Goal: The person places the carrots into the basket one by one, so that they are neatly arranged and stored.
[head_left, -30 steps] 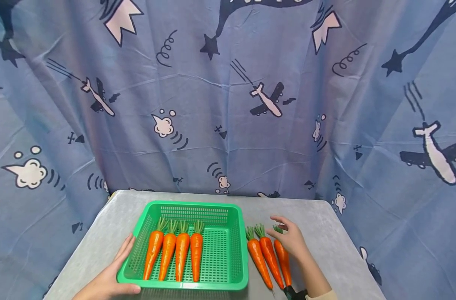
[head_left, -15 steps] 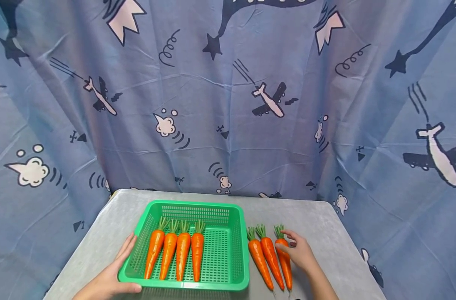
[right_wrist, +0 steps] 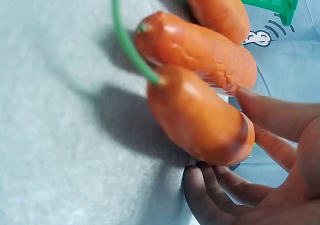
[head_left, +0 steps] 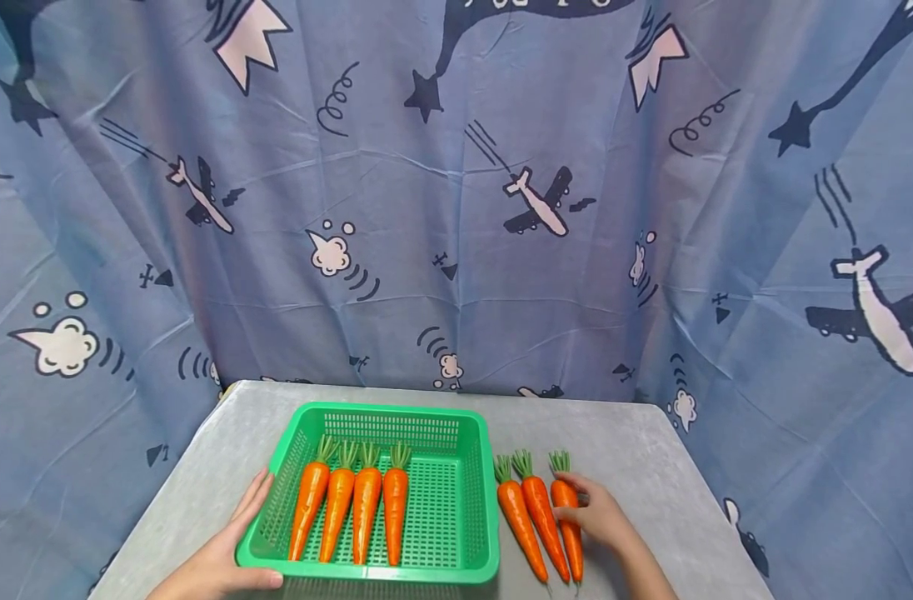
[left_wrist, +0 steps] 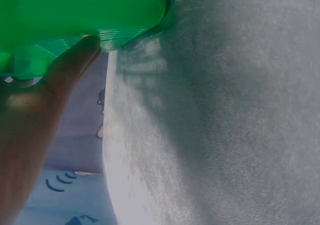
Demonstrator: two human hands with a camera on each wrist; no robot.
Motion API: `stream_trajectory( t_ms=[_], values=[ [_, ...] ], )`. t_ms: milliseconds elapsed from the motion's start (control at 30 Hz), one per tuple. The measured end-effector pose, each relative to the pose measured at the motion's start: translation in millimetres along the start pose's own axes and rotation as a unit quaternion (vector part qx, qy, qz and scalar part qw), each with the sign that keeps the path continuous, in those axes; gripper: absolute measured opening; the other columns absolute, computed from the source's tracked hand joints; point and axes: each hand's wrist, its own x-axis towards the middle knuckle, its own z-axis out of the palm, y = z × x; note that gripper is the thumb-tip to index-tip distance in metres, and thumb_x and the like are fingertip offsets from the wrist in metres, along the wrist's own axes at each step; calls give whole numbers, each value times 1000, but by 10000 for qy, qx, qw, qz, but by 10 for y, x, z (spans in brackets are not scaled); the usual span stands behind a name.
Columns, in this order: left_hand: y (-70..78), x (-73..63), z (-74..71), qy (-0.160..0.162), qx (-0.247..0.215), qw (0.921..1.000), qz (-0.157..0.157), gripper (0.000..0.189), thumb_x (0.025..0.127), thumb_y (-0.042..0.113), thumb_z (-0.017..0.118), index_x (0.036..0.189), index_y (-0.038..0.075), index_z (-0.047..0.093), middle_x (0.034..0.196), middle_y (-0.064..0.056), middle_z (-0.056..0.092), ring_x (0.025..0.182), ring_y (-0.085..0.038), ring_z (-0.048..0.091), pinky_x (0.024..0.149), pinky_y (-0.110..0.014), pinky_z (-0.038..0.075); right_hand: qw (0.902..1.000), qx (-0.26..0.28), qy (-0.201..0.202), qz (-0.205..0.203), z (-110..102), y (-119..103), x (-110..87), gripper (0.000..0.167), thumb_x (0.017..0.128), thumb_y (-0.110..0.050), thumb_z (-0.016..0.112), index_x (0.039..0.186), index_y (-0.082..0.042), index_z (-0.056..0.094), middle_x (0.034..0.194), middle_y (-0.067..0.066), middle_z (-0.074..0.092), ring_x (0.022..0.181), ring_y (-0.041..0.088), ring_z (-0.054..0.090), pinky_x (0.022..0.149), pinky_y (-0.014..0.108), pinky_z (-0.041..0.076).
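Note:
A green plastic basket (head_left: 445, 573) sits on the table with several carrots (head_left: 366, 508) side by side in it, their green stems toward the back. At its front left corner, my left hand (head_left: 220, 554) rests with straight fingers along the side and the thumb by the front wall; the left wrist view shows that thumb (left_wrist: 80, 60) against the green plastic. To the right of the basket lie two carrots (head_left: 530, 517) and a third carrot (head_left: 566, 496), which my right hand (head_left: 602, 517) grips near its top. In the right wrist view, thumb and fingers straddle this carrot (right_wrist: 195, 115).
A pale grey cloth covers the table (head_left: 644, 450), whose left and right edges show. Behind it and at both sides hangs a blue curtain (head_left: 456, 275) printed with airplanes and stars.
My right hand has come down from above the rightmost carrot's stem to close its fingers around the carrot's upper part. My left hand and the basket stay in place.

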Motion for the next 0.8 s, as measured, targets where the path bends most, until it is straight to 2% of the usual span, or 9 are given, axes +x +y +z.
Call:
stream_trajectory(
  t_ms=[133, 200, 367, 467, 633, 800],
  values=[
    [-2, -10, -3, 2, 38, 10000, 0, 117, 84, 11, 80, 164, 18, -5, 169, 7, -19, 130, 33, 0, 99, -10, 32, 9999, -62, -38, 89, 8, 7, 11, 66, 77, -12, 87, 138, -7, 62, 138, 26, 58, 116, 42, 61, 96, 57, 48],
    [1, -17, -2, 62, 232, 9997, 80, 117, 83, 11, 81, 164, 16, -3, 169, 10, -17, 131, 32, -2, 99, -11, 32, 9998, -128, -48, 147, 7, 11, 20, 66, 77, -13, 87, 138, -7, 62, 138, 26, 58, 117, 43, 61, 96, 58, 49],
    [18, -16, -4, 126, 451, 9988, 120, 117, 82, 12, 82, 164, 15, -2, 164, 27, -13, 132, 32, -2, 99, -12, 32, 9996, -160, 106, 219, -31, 21, 42, 64, 80, -12, 85, 139, -8, 60, 133, 29, 59, 115, 43, 61, 86, 51, 55],
    [19, -5, -11, 75, 298, 9995, 1, 116, 83, 11, 81, 164, 18, -2, 160, 34, -12, 130, 33, -1, 99, -12, 33, 9995, -48, 203, 230, -85, -4, 53, 63, 82, -13, 83, 140, -8, 59, 132, 31, 59, 113, 43, 61, 80, 47, 57],
    [10, 1, -18, 43, 184, 9998, -63, 116, 84, 11, 80, 164, 19, -3, 159, 36, -12, 130, 33, 0, 98, -12, 34, 9991, 220, 269, 237, -169, -110, 47, 65, 84, -13, 82, 143, -7, 56, 136, 33, 55, 110, 42, 61, 72, 41, 59],
    [8, -3, -12, 26, 94, 9999, -54, 117, 83, 9, 80, 164, 19, -4, 162, 29, -14, 129, 34, 0, 98, -12, 34, 9986, 386, 347, 141, -215, -245, 50, 65, 85, -16, 82, 143, -9, 56, 139, 33, 53, 106, 39, 64, 69, 38, 60]
  ],
)
